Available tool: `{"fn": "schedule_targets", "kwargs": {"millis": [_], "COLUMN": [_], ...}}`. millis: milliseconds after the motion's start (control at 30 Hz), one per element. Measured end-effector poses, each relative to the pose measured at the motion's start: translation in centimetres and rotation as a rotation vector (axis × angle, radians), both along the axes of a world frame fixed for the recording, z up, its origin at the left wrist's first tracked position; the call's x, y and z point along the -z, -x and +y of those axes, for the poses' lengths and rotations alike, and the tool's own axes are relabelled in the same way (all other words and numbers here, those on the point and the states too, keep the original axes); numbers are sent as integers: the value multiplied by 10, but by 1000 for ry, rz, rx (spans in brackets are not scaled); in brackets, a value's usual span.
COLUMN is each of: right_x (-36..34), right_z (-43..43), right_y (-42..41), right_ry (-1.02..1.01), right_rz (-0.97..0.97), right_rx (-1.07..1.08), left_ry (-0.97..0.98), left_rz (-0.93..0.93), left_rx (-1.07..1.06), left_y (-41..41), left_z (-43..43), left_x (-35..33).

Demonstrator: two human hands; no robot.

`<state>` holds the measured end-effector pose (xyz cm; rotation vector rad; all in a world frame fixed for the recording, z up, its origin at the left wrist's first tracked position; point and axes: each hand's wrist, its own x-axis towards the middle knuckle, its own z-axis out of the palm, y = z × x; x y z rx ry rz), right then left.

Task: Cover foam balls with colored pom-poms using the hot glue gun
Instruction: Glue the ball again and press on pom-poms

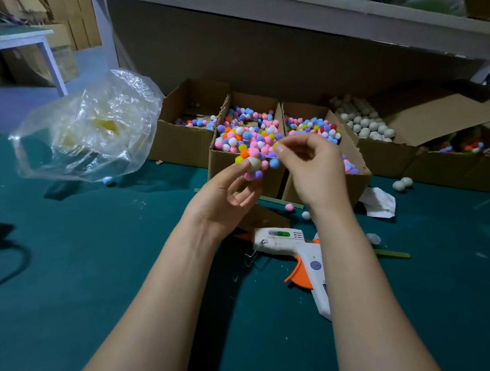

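My left hand (223,195) holds a foam ball (253,163) up in front of the boxes; pom-poms in pink, blue, orange and yellow cover much of it, with a bare white patch facing me. My right hand (310,169) pinches a yellow pom-pom (277,145) between thumb and forefinger, just above and right of the ball. The white and orange hot glue gun (294,245) lies on the green table below my hands, partly hidden by my right forearm.
Cardboard boxes of mixed pom-poms (250,128) and of bare white foam balls (365,124) line the back of the table (62,246). A crumpled clear plastic bag (89,130) sits at left. Loose pom-poms, a white paper scrap (380,202) and a green stick lie nearby.
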<state>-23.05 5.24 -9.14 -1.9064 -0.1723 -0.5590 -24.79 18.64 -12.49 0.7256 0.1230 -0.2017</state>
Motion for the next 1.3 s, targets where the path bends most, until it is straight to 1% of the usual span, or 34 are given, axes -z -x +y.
{"fn": "schedule_targets", "kwargs": {"millis": [100,300,433,600,833,1000,1200,1300], "right_x": [11,20,22,24,26,25,27,27], "right_z": [1,3,2,0,2,-2,1,1], "right_y": [16,18,17,16,15,16,14,16], "right_ry": [-18,-99,1,45,48,5,101,113], "right_rz": [5,-14,-15,-16,42,48,34,49], "right_rx": [-31,25,32,42,9,42,48,38], "left_ry": [-45,-42,-48,-91,-164,-175,-241,-236], "left_rz": [-35,-81,-70,-101,-147,-155,-163,-161], "left_rx": [26,18,-24,-53,-74,-77,-100,-101], "left_y": [1,2,2,2,0,-1,0,0], "left_z": [-2,-6,-6,-7,-7,-6,-7,-6], "left_x": [0,-2,-2,-1,4,4,5,4]}}
